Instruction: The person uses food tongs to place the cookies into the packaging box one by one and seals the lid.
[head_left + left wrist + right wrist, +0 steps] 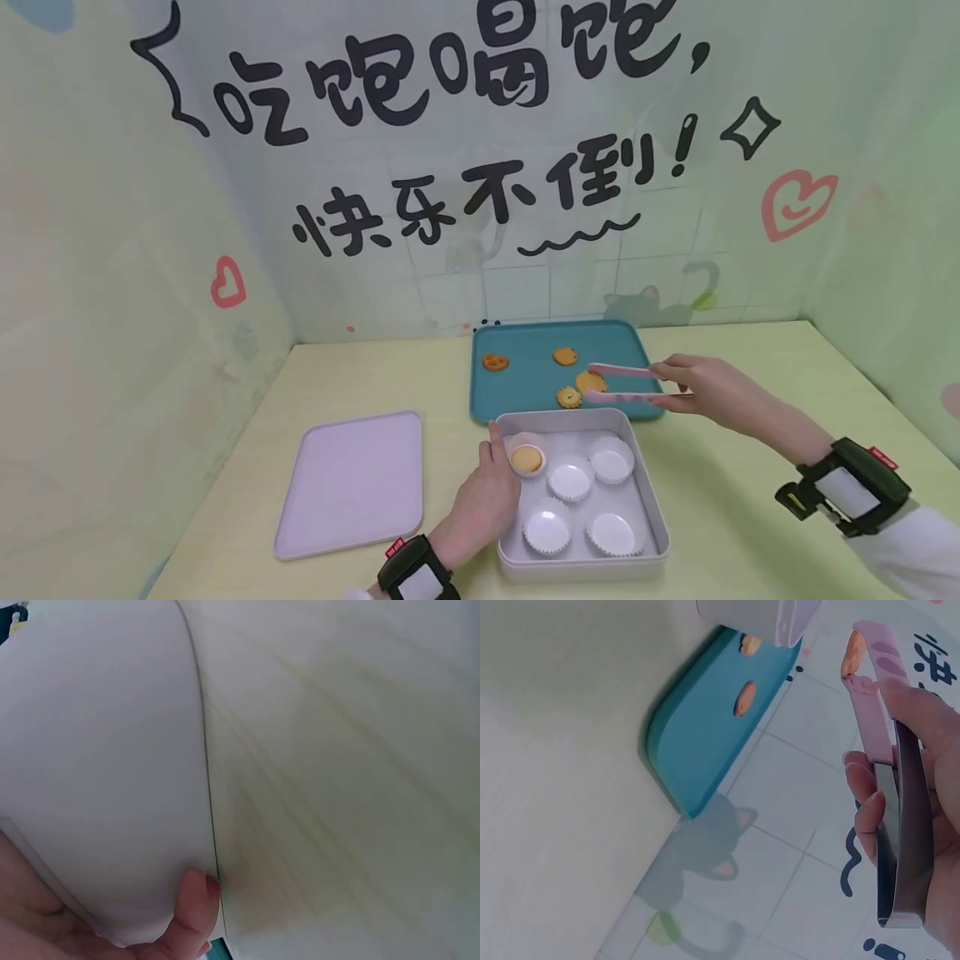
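In the head view my left hand point(486, 492) holds the left wall of the pale lavender box point(585, 571), one finger reaching toward its far left corner. The left wrist view shows a fingertip point(193, 904) against the box's outer side point(112, 750). Several white paper cups point(570, 482) stand inside; the far left one has a round cookie point(527, 458) in it. My right hand point(708, 387) grips pink-tipped metal tongs point(906, 832) over the teal tray. Pinched between the tong tips is a cookie point(853, 654), which overlaps the tray in the head view.
The teal tray point(525, 337) lies behind the box, carrying a pretzel point(495, 362), a cookie point(566, 356) and a scalloped cookie point(568, 397). To the left lies a flat lavender tray point(356, 483). Printed walls close off the back and both sides of the table.
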`<action>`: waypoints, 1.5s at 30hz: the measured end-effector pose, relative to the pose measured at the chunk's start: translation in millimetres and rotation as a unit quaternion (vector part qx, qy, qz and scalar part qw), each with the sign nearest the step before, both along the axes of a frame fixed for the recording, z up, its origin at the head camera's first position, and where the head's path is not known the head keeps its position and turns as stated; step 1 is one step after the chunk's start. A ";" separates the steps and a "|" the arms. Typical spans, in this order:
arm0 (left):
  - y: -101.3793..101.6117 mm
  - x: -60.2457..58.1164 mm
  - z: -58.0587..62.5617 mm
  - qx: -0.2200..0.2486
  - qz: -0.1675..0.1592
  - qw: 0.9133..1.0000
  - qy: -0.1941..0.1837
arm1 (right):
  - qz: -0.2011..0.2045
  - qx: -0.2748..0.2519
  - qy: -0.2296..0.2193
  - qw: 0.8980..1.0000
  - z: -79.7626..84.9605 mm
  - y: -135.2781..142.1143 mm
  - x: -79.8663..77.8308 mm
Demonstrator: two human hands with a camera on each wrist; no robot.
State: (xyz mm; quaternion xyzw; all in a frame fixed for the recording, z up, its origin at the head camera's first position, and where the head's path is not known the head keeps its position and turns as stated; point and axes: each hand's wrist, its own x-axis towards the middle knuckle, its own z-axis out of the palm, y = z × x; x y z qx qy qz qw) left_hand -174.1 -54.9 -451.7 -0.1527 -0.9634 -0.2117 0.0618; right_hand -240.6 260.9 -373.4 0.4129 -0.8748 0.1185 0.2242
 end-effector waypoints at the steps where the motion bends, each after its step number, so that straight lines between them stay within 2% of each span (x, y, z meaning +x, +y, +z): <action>1: -0.4 -0.2 -0.2 -0.001 0.000 1.000 0.004 | 0.006 -0.002 0.003 1.000 0.5 0.3 5.0; 8: -3.2 0.6 -0.4 -0.008 -0.003 0.999 0.031 | 0.034 -0.004 0.027 0.999 -5.0 2.4 34.7; 14: -3.3 0.2 -1.6 -0.008 -0.001 0.999 0.033 | 0.033 0.036 0.025 0.998 -11.0 3.7 49.9; 21: -3.0 -0.7 -1.1 -0.016 -0.007 0.999 0.045 | 0.018 0.104 0.048 0.993 -8.6 -4.0 51.0; 31: -2.2 -0.6 -1.1 -0.018 -0.013 0.999 0.049 | -0.032 0.205 0.020 0.978 4.6 -25.6 52.7; 39: -1.7 0.0 -0.3 -0.011 -0.013 0.999 0.033 | -0.066 0.265 0.001 0.962 7.4 -41.6 51.4; 45: -0.9 -0.2 -0.9 -0.008 -0.010 0.999 0.037 | -0.085 0.297 -0.011 0.951 7.1 -52.5 49.3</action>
